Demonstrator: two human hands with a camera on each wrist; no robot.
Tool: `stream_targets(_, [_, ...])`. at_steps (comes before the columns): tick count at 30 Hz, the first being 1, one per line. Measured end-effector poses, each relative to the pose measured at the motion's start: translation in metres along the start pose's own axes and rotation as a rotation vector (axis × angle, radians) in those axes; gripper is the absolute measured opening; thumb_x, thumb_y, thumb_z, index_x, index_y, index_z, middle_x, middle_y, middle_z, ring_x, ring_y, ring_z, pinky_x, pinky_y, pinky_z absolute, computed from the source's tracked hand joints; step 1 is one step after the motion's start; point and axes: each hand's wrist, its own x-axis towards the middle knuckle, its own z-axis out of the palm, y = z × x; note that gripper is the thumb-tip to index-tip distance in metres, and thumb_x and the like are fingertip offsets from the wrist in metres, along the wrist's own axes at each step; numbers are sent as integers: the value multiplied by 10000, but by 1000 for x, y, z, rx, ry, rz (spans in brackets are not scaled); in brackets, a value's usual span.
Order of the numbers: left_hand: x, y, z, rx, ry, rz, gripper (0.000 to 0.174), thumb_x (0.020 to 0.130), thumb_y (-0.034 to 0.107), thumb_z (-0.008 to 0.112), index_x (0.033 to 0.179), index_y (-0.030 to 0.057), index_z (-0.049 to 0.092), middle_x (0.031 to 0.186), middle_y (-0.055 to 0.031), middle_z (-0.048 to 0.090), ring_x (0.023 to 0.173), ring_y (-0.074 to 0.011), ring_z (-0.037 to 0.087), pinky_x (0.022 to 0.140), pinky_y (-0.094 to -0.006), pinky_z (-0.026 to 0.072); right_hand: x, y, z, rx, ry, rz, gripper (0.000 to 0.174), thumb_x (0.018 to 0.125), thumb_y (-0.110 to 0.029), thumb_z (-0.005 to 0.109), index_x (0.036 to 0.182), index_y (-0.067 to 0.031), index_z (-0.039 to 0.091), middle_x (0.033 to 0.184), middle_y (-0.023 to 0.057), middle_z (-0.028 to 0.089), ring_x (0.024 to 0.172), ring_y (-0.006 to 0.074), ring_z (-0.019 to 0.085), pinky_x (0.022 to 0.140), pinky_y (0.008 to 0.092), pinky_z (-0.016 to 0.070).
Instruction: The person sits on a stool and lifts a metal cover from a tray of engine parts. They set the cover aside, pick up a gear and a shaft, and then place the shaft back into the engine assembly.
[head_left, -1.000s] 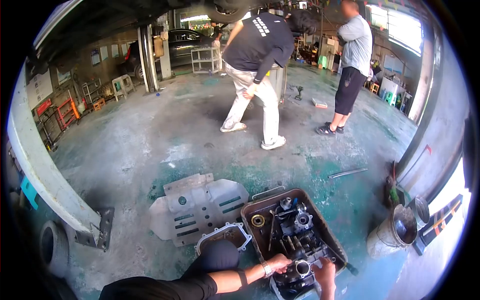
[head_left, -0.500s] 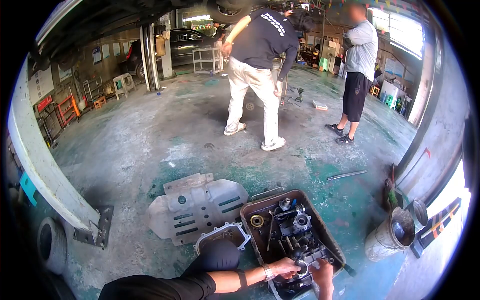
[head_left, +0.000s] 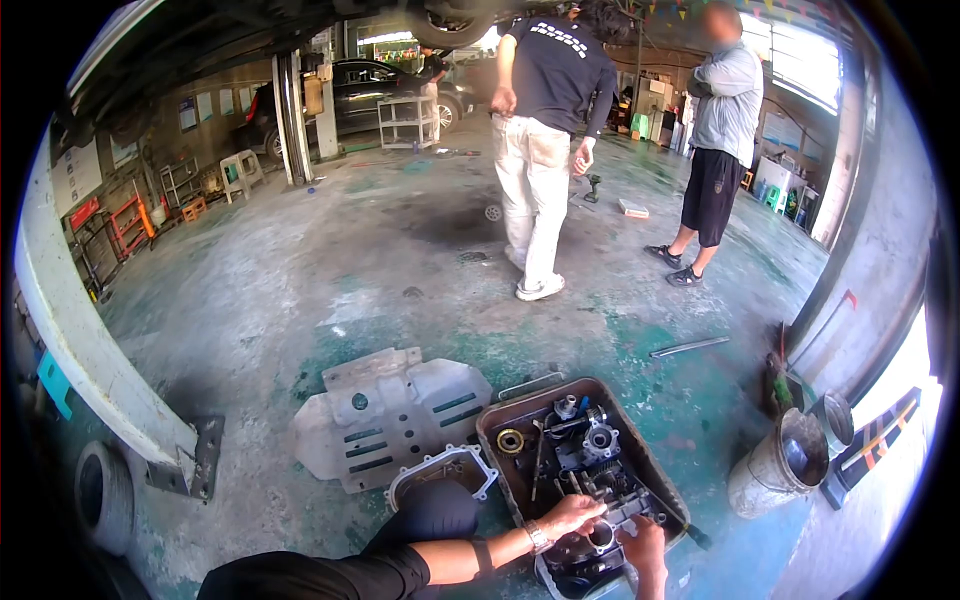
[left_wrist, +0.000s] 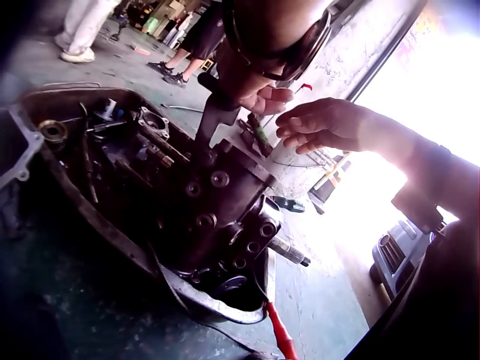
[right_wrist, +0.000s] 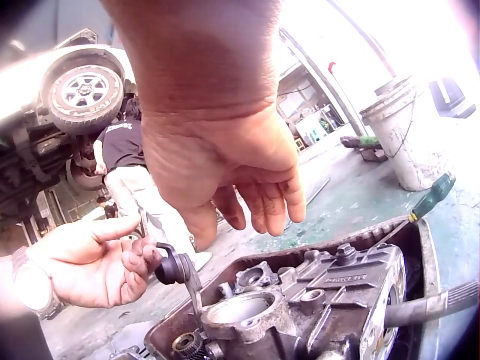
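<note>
My left hand [head_left: 572,515] [right_wrist: 94,262] pinches the black rounded end of a dark metal bracket [right_wrist: 191,289] [left_wrist: 214,120], which stands upright at the side of a grey gear housing [right_wrist: 330,292] [left_wrist: 225,199]. Beside the bracket is the housing's round opening [right_wrist: 244,307]. Above the housing hangs my right hand [right_wrist: 225,157] [left_wrist: 330,126], its fingers slightly bent and holding nothing. The housing sits at the near end of a brown metal tray [head_left: 660,475]. A gold ring [head_left: 510,441] and other dark parts lie in the tray.
A flat metal plate [head_left: 400,415] and an open-framed cover [head_left: 440,472] lie left of the tray. Dirty buckets [head_left: 775,470] stand at the right. A white post [head_left: 110,360] rises at the left. Two people [head_left: 545,150] [head_left: 720,150] stand ahead.
My left hand has risen a little from the round opening. My right hand stays near the housing. The person in the dark shirt has straightened and moved right.
</note>
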Motion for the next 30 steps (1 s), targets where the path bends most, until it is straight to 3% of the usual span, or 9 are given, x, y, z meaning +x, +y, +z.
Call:
stream_targets(5, [9, 3, -9, 7, 129, 45, 266, 919, 337, 591, 886, 73, 610, 742, 27, 609, 590, -45, 568, 517, -188, 478, 2, 3, 3, -33, 22, -47, 485, 634, -226, 772, 1024, 34, 651, 919, 221, 652, 826, 344, 646, 724, 389, 509])
stream_targets(7, [7, 5, -8, 23, 139, 70, 248, 915, 316, 600, 890, 70, 609, 753, 26, 610, 594, -42, 564, 521, -187, 479, 3, -2, -1, -4, -74, 64, 496, 645, -236, 768, 1053, 16, 644, 1029, 222, 640, 962, 379, 615, 827, 421, 489])
stream_targets(11, [11, -4, -8, 6, 173, 129, 210, 893, 263, 635, 894, 56, 603, 786, 18, 616, 601, -37, 555, 530, -182, 474, 3, 1, 2, 0, -64, 45, 495, 643, -234, 768, 1051, 17, 644, 1024, 222, 641, 961, 381, 615, 831, 422, 488])
stream_targets(12, [14, -7, -8, 4, 174, 128, 210, 893, 263, 635, 894, 56, 603, 786, 18, 616, 601, -37, 555, 530, -182, 474, 2, 4, 5, -19, -21, -7, 496, 639, -230, 774, 1043, 28, 645, 972, 219, 650, 892, 361, 632, 778, 404, 499])
stream_targets(14, [16, -11, -11, -11, 143, 267, 196, 874, 228, 655, 877, 41, 597, 791, 15, 617, 615, -67, 568, 555, -218, 486, 1, 4, 6, -36, 19, -60, 497, 636, -226, 780, 1035, 40, 646, 919, 217, 658, 823, 341, 650, 724, 387, 511])
stream_targets(17, [17, -10, -9, 276, 327, 439, 197, 855, 209, 660, 857, 25, 593, 771, -13, 618, 638, -111, 579, 585, -269, 491, 2, -2, 1, 4, -60, 42, 485, 645, -227, 765, 1045, 19, 646, 1032, 223, 639, 966, 379, 613, 838, 417, 487])
stream_targets(24, [16, -4, -12, 489, 469, 464, 178, 821, 134, 667, 818, -14, 569, 734, -74, 595, 705, -146, 578, 649, -304, 470, 3, 1, 2, -4, -64, 32, 481, 637, -215, 770, 1038, 21, 647, 1036, 224, 637, 967, 382, 611, 840, 418, 485])
stream_targets(26, [17, -6, -10, 602, 584, 606, 200, 785, 133, 682, 773, -18, 551, 705, -114, 583, 670, -196, 574, 641, -324, 467, 2, 0, 3, -4, -53, 6, 482, 635, -213, 772, 1038, 21, 647, 1036, 223, 637, 965, 384, 611, 839, 419, 485])
stream_targets(30, [15, -1, -8, 560, 642, 558, 217, 721, 141, 692, 749, 0, 530, 760, -158, 548, 733, -303, 547, 656, -403, 450, 2, 3, 4, 20, -47, 31, 483, 623, -213, 778, 1025, 22, 650, 1011, 223, 642, 948, 385, 614, 827, 422, 488])
